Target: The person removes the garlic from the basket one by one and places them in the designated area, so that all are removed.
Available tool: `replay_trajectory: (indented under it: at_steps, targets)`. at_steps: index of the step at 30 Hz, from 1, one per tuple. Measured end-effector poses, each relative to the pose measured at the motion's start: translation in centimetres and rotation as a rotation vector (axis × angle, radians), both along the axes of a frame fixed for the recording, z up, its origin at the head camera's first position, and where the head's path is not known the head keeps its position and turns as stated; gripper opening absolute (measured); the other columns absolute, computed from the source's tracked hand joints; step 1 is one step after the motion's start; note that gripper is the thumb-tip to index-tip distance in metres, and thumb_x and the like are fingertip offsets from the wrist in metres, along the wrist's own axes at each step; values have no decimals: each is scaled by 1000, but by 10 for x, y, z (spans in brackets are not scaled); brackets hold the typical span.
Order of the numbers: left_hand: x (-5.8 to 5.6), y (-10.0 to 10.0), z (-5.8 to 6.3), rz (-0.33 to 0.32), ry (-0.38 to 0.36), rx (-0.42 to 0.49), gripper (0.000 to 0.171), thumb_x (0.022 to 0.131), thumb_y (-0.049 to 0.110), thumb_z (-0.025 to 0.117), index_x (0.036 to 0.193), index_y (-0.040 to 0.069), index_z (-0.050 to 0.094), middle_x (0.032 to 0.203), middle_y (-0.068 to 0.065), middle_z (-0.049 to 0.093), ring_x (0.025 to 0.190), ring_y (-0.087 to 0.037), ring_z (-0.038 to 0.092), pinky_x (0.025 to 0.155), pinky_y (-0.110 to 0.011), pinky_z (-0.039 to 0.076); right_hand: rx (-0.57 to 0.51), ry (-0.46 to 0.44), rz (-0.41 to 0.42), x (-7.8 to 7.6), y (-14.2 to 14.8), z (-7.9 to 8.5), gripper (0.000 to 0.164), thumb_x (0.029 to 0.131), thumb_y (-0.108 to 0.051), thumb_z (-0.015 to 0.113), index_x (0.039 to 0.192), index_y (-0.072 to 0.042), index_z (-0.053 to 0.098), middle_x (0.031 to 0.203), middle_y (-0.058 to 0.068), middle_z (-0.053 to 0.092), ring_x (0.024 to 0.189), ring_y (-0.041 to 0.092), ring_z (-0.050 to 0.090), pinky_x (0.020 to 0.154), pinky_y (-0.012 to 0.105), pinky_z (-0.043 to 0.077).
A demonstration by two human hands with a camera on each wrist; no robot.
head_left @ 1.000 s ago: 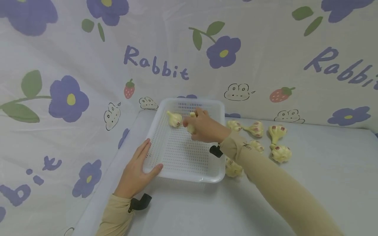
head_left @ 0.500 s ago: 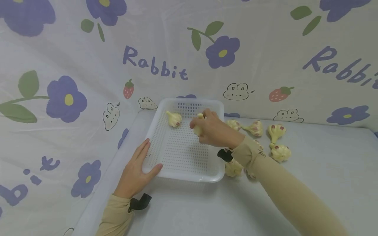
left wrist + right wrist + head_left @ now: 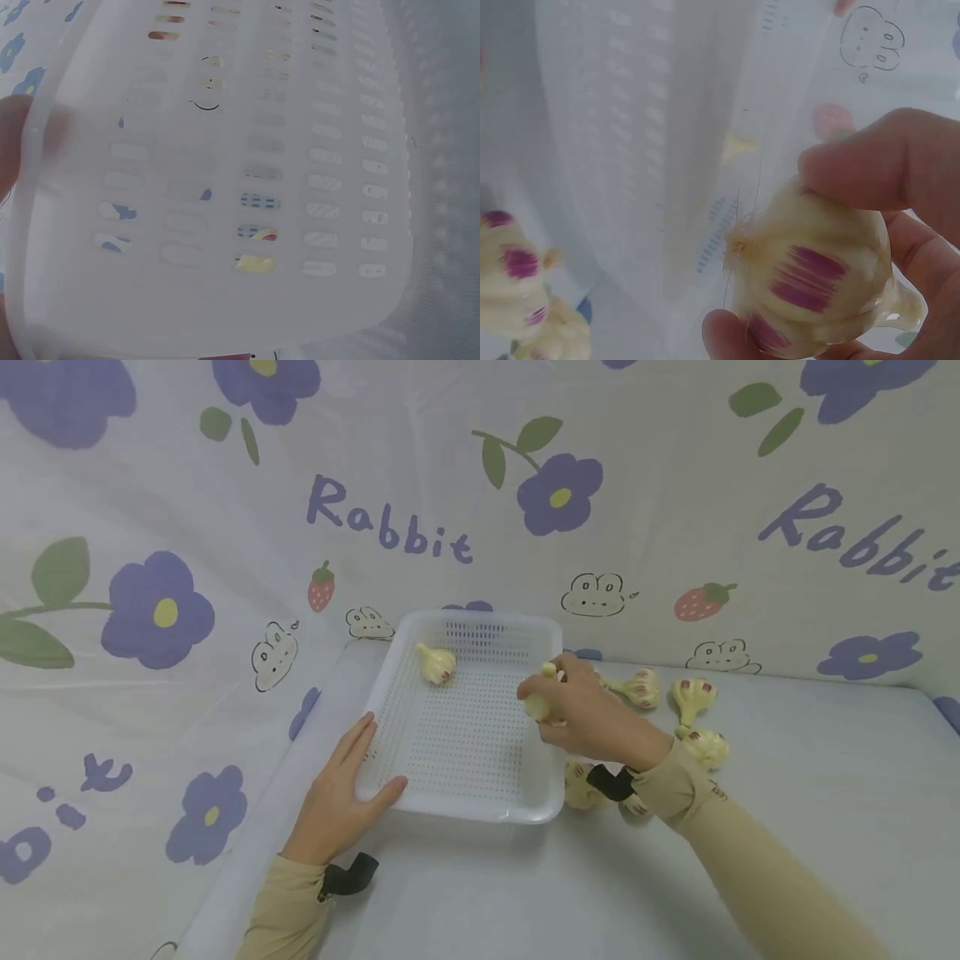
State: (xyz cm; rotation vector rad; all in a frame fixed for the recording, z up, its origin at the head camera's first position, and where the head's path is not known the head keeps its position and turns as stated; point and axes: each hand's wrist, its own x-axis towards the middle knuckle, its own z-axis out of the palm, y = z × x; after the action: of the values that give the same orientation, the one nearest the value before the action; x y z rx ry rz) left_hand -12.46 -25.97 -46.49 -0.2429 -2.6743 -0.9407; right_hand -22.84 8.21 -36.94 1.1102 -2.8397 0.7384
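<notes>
In the head view my right hand (image 3: 592, 710) grips a garlic bulb (image 3: 537, 706) just above the right rim of a white perforated basket (image 3: 465, 816). Up close in the right wrist view, thumb and fingers hold the purple-streaked garlic bulb (image 3: 810, 270), roots toward the basket. My left hand (image 3: 337, 802) rests on the basket's front left corner, its fingers extended along the left side and its thumb on the front rim. Another garlic bulb (image 3: 437, 666) lies inside, at the back left. From the left wrist, the basket's slotted wall (image 3: 292, 217) fills most of the view.
Several garlic bulbs lie on the white table (image 3: 810, 793) right of the basket, among them a garlic bulb (image 3: 693, 697) and another garlic bulb (image 3: 703, 747). Part of the group is hidden under my right forearm. A printed cloth (image 3: 420, 460) hangs behind.
My right hand has moved right with the garlic bulb, from over the basket's middle to its right rim. The left hand and basket have stayed in place.
</notes>
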Motion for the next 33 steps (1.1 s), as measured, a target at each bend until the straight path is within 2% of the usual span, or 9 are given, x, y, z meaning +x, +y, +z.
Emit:
replay_trajectory:
  at_steps: [4,10,14,19,27,29,33]
  targets:
    - [0,0,-1,3,2,-2,88,94,44,74,162,5,34,171,-3,30,156,-30,34,121,-55,36,-23,-11,-10,6,13,-2,40,89,-1,69,126,-15,69,127,19,46,106,30,49,76,35,55]
    - [-1,-1,1,0,-8,-1,88,94,44,73,163,6,33,171,-3,30,156,-31,34,121,-55,36,-34,32,-23,15,26,-7,37,90,-2,73,125,-12,71,136,24,48,112,34,49,82,42,56]
    - [-1,0,1,4,-16,-2,88,94,43,73,163,5,33,171,-4,30,156,-31,34,121,-56,36,-17,37,-40,23,35,-9,36,89,-5,75,124,-13,71,124,19,49,101,29,51,75,37,55]
    - [0,1,2,2,-25,-2,88,94,43,73,163,5,33,172,-4,29,156,-31,33,121,-56,36,4,97,-54,31,51,-17,33,88,-5,77,119,-15,71,114,16,46,93,25,50,68,31,48]
    - [-1,1,2,-8,-16,-10,89,94,42,73,163,3,32,172,-6,29,156,-32,33,122,-56,35,-6,55,-89,45,83,-29,40,86,-3,78,123,-17,70,127,18,46,91,22,53,71,32,48]
    - [-1,1,2,-9,-8,-15,89,94,42,74,162,2,33,171,-7,29,156,-32,33,122,-55,35,-10,70,-87,47,92,-33,42,86,-2,78,124,-16,69,129,20,46,91,21,53,72,33,47]
    - [-1,1,3,-11,-1,-16,89,94,41,74,162,2,33,171,-7,30,156,-32,33,122,-55,34,-18,136,-84,52,108,-41,45,82,1,77,123,-16,69,123,19,49,89,19,52,73,35,43]
